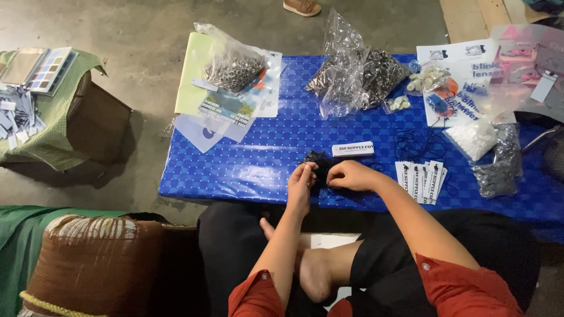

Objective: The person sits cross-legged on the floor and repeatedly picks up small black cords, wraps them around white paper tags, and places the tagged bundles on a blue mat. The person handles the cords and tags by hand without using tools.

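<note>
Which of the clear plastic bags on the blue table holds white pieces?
The bag at the right, beyond the stack of white tags. The two big bags at the far edge hold dark metal pieces.

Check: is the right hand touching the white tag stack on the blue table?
Apart. Head view shows blue tablecloth between the right hand and the white tag stack.

On the blue table lie two clear bags of small metal rings, one bag of white pieces near its right edge, one loose white tag, one fanned stack of perhaps six tags, and one tangle of black cord.
</note>
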